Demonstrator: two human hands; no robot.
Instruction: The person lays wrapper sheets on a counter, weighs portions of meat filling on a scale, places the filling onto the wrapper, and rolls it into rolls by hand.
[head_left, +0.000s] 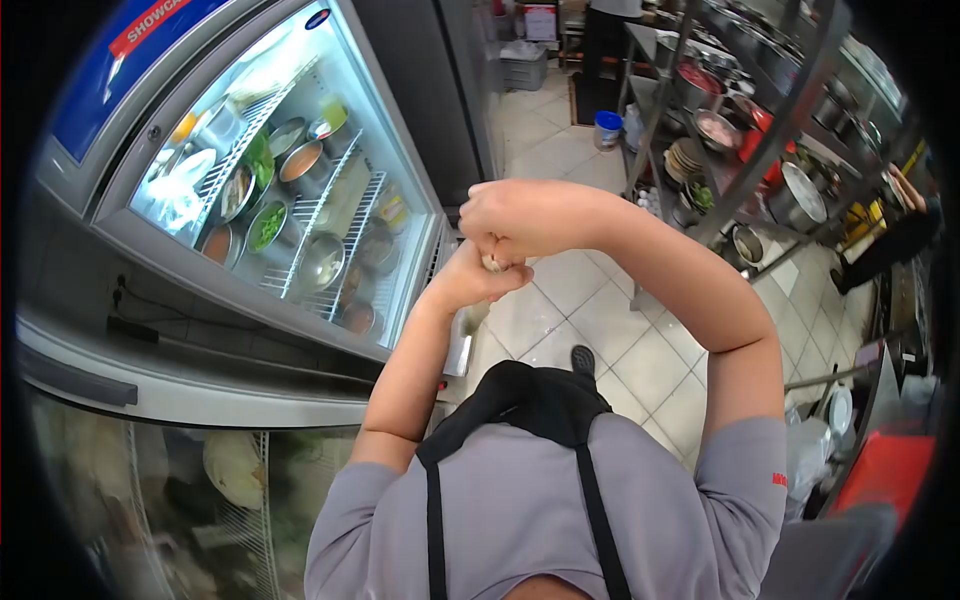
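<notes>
Two bare hands at work before a glass-doored refrigerator (250,287), standing at its side. The left hand (462,280) lies below, fingers curled and thumb forward, gripping a small pale piece (492,263); the right hand (505,215), arched over from above, has its fingers folded down and appears to pinch the same piece, though its fingertips are partly hidden. The piece sits between the hands, raised above the tiled floor (560,335) and touching no shelf. Stage of the work: judged by the grip, handling is in progress and not complete — the piece is held but not yet set down. What has been finished on it, and how much is left, cannot be told, its surface being mostly covered. Count: two hands; one piece visible between them; one refrigerator, with at least six metal containers (322,262) on its racks, one holding chopped greens (266,226); one bucket (607,130) with a blue rim; one shoe (583,358); one black apron (510,400) with two straps (434,520); and two other people, each partly visible — one at right (897,240), one at top.
</notes>
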